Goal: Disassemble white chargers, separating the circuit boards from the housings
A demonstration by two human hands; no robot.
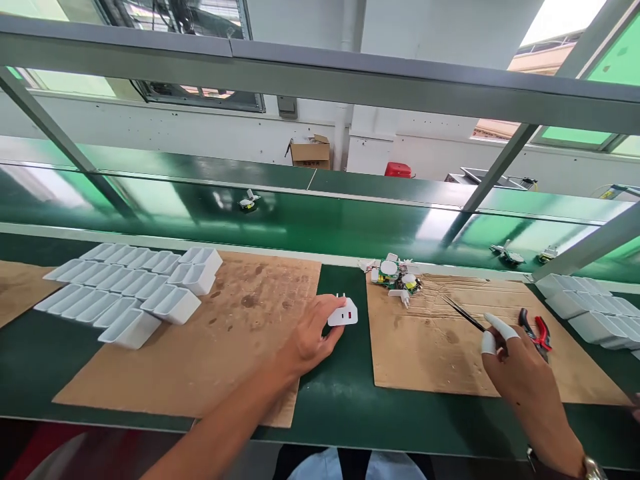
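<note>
Head view: worker's L hand (314, 333) clamped on 1 white charger (343, 315), over green bench (345, 387) btwn 2 cardboard sheets (425, 360).
R hand (524, 370), well apart, grips 1 pr tweezers (466, 313) nr 1 pr pliers (541, 335); I see 2 grps white open-topped cases (136, 332), plus 1 cardboard box (311, 156), contents hidden.

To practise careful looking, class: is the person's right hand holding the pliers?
No, the right hand holds a thin black tool; the pliers lie on the cardboard.
</note>
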